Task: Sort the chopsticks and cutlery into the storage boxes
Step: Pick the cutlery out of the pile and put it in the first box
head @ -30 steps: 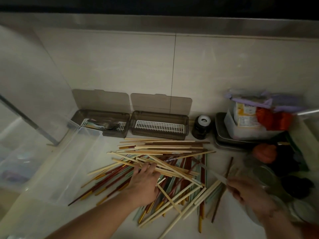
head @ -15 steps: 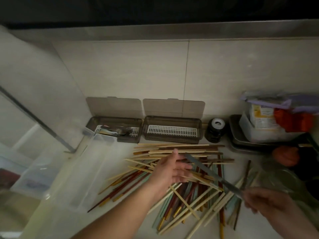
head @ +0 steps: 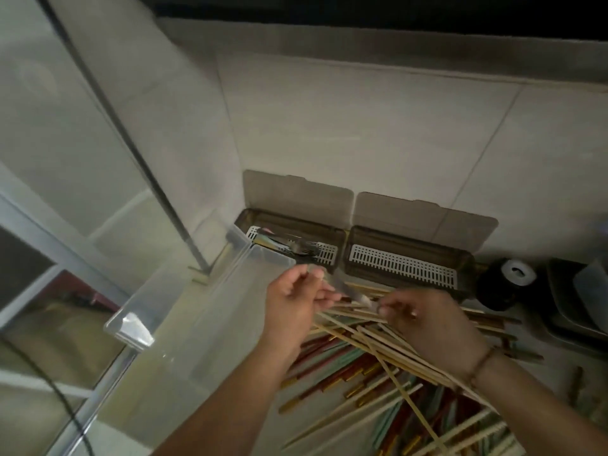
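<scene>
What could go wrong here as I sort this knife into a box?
1. The knife is pinched between both hands; in this dim light the blade could nick a finger.
2. The chopsticks lie loosely crossed under the right wrist; a sweep could roll some off the counter.

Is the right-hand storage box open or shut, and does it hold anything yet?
Open: the right storage box has its lid tilted back against the wall. Only its white slotted tray shows inside.
</scene>
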`<state>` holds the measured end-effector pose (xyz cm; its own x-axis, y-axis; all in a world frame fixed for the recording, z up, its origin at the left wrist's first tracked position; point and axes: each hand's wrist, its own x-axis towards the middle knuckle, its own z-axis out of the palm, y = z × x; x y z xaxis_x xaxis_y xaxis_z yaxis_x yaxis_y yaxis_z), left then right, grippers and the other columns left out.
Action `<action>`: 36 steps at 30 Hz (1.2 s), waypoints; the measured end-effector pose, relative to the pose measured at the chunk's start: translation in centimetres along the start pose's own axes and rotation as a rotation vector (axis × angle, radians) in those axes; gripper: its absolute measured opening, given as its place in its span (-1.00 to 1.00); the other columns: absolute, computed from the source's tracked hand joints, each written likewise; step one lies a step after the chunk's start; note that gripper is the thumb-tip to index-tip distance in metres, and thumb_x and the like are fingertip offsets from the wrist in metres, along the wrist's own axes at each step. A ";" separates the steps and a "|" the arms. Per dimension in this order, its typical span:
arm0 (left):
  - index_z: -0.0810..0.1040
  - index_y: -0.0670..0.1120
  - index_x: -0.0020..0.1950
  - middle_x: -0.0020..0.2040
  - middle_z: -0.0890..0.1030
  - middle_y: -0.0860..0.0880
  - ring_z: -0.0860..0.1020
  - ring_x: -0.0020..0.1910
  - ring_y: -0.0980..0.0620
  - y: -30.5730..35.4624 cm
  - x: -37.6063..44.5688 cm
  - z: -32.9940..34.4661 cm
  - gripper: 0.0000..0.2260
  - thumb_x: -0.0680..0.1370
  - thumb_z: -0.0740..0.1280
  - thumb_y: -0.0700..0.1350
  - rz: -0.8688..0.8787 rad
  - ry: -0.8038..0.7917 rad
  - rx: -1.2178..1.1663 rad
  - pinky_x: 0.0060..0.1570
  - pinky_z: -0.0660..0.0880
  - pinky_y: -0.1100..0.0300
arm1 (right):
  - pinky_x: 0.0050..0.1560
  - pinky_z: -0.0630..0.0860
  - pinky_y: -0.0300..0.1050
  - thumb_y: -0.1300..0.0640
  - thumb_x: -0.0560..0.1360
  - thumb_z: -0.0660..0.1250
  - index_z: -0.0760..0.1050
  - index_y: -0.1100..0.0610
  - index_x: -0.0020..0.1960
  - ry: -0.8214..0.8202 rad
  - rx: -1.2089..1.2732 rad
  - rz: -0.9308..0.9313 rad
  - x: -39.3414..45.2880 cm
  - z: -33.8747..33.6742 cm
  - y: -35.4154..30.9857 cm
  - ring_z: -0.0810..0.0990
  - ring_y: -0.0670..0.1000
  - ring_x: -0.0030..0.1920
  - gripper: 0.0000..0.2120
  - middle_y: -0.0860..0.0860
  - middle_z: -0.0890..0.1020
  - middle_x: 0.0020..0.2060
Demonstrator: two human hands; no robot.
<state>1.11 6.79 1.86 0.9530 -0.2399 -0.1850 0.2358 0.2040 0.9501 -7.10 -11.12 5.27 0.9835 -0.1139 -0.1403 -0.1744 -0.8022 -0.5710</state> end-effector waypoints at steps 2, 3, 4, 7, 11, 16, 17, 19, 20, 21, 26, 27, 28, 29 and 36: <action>0.54 -0.16 0.10 -0.24 0.68 -0.14 0.69 -0.20 -0.09 0.4 1.2 -1.3 -0.89 0.61 0.28 -0.19 0.004 0.081 -0.086 -0.22 0.60 0.17 | -0.12 0.39 -0.39 0.05 0.53 0.32 0.61 -0.10 -0.12 -0.002 -0.056 -0.028 3.8 0.2 -1.2 0.52 -0.25 -0.14 -0.88 -0.20 0.60 -0.20; 0.53 -0.15 0.16 -0.17 0.69 -0.14 0.69 -0.15 -0.10 0.4 1.7 -1.8 -0.86 0.61 0.28 -0.18 -0.008 0.110 -0.119 -0.17 0.61 0.17 | -0.05 0.42 -0.28 0.06 0.53 0.33 0.62 -0.07 -0.14 0.017 -0.076 -0.039 5.9 0.4 -1.5 0.53 -0.20 -0.13 -0.88 -0.17 0.60 -0.19; 0.50 -0.16 0.21 -0.09 0.69 -0.15 0.69 -0.09 -0.10 0.2 2.3 -2.3 -0.82 0.62 0.29 -0.17 -0.022 0.134 -0.141 -0.10 0.61 0.15 | 0.03 0.43 -0.18 0.07 0.52 0.33 0.63 -0.05 -0.14 0.033 -0.087 -0.032 8.0 0.5 -1.8 0.55 -0.12 -0.10 -0.88 -0.15 0.60 -0.18; 0.46 -0.11 0.30 0.02 0.68 -0.08 0.66 0.02 -0.02 -1.2 3.1 -3.8 -0.73 0.60 0.31 -0.16 -0.032 0.167 -0.027 0.09 0.56 0.14 | 0.08 0.43 -0.18 0.09 0.54 0.32 0.62 -0.01 -0.07 0.000 -0.091 0.072 14.3 1.4 -2.7 0.57 -0.03 -0.02 -0.90 -0.06 0.62 -0.12; 0.49 0.00 0.18 -0.06 0.64 0.01 0.59 -0.12 0.08 -2.6 1.7 -5.0 -0.83 0.61 0.28 -0.19 0.038 0.053 0.197 -0.10 0.50 0.37 | 0.11 0.50 -0.16 0.14 0.51 0.35 0.67 0.04 -0.05 0.004 -0.063 0.158 20.9 4.3 -3.8 0.60 0.00 0.00 -0.89 0.01 0.68 -0.02; 0.54 0.01 0.22 0.07 0.63 0.11 0.57 0.05 0.27 -6.0 -1.1 -5.5 -0.77 0.59 0.28 0.01 -0.036 -0.199 0.490 0.10 0.52 0.30 | 0.02 0.47 -0.24 0.16 0.47 0.41 0.65 0.02 -0.16 -0.084 -0.036 0.246 24.8 9.4 -4.2 0.60 -0.01 0.01 -0.93 0.02 0.69 -0.04; 0.53 0.03 0.24 0.11 0.62 0.11 0.55 0.08 0.29 -6.7 -1.3 -5.7 -0.75 0.58 0.28 0.03 -0.072 -0.233 0.525 0.16 0.51 0.27 | 0.03 0.47 -0.24 0.14 0.46 0.42 0.63 0.00 -0.20 -0.100 -0.043 0.249 25.1 10.2 -4.1 0.61 0.01 0.02 -0.92 0.02 0.69 -0.07; 0.54 0.02 0.24 0.13 0.62 0.12 0.54 0.10 0.30 -7.5 -1.5 -5.9 -0.74 0.58 0.29 0.02 -0.118 -0.246 0.536 0.19 0.50 0.25 | 0.03 0.47 -0.24 0.12 0.44 0.44 0.59 -0.03 -0.28 -0.113 -0.033 0.257 25.5 11.5 -3.9 0.61 0.01 -0.01 -0.86 0.01 0.68 -0.14; 0.56 0.00 0.22 0.11 0.62 0.11 0.55 0.09 0.30 -7.8 -1.5 -5.9 -0.76 0.58 0.29 -0.01 -0.122 -0.229 0.520 0.19 0.50 0.27 | 0.02 0.45 -0.25 0.13 0.44 0.45 0.59 -0.03 -0.28 -0.115 -0.017 0.267 25.5 11.9 -3.8 0.60 0.00 -0.03 -0.85 0.01 0.66 -0.16; 0.57 -0.02 0.19 0.08 0.63 0.11 0.56 0.07 0.31 -8.0 -1.5 -6.0 -0.79 0.58 0.30 -0.04 -0.122 -0.208 0.500 0.17 0.50 0.29 | 0.00 0.43 -0.26 0.16 0.44 0.45 0.60 -0.02 -0.26 -0.116 0.000 0.282 25.5 12.2 -3.6 0.58 0.01 -0.03 -0.87 0.01 0.65 -0.15; 0.60 -0.03 0.11 0.03 0.65 0.10 0.57 0.03 0.31 -8.4 -1.3 -6.2 -0.85 0.58 0.29 -0.11 -0.110 -0.154 0.471 0.08 0.49 0.40 | 0.02 0.45 -0.20 0.21 0.45 0.43 0.59 -0.02 -0.24 -0.091 0.016 0.318 25.4 12.7 -2.7 0.57 0.02 -0.02 -0.84 0.03 0.67 -0.04; 0.60 -0.02 0.10 0.02 0.65 0.11 0.57 0.02 0.32 -8.5 -1.2 -6.1 -0.85 0.58 0.29 -0.12 -0.115 -0.151 0.483 0.07 0.48 0.42 | 0.01 0.46 -0.19 0.21 0.45 0.43 0.58 -0.03 -0.24 -0.089 0.009 0.308 25.4 12.6 -2.6 0.57 0.01 -0.04 -0.83 0.02 0.67 -0.05; 0.60 -0.02 0.10 0.02 0.65 0.11 0.57 0.02 0.31 -8.5 -1.2 -6.1 -0.86 0.58 0.30 -0.12 -0.113 -0.148 0.493 0.05 0.48 0.44 | 0.00 0.46 -0.19 0.20 0.44 0.44 0.57 -0.04 -0.25 -0.088 -0.001 0.297 25.4 12.5 -2.4 0.56 0.00 -0.06 -0.83 0.01 0.67 -0.06; 0.60 -0.02 0.10 0.02 0.65 0.10 0.57 0.01 0.30 -8.6 -1.1 -6.0 -0.86 0.58 0.30 -0.12 -0.109 -0.145 0.505 0.03 0.48 0.45 | -0.01 0.46 -0.20 0.20 0.43 0.45 0.57 -0.05 -0.25 -0.082 -0.008 0.286 25.4 12.4 -2.3 0.55 -0.01 -0.08 -0.82 -0.01 0.67 -0.08; 0.62 0.04 0.04 -0.10 0.66 0.07 0.58 -0.15 0.12 -9.1 -1.8 -4.7 -0.81 0.55 0.26 0.05 0.007 -0.372 1.003 -0.12 0.52 0.23 | 0.04 0.53 -0.19 0.23 0.43 0.45 0.57 -0.03 -0.22 0.083 0.208 0.146 21.8 8.7 -1.6 0.58 -0.08 -0.14 -0.83 -0.07 0.62 -0.25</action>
<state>-1.81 9.83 -7.67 0.7959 -0.5508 -0.2512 -0.1954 -0.6265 0.7545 14.25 -7.18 -3.93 0.9461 -0.2745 -0.1718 -0.3128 -0.6369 -0.7047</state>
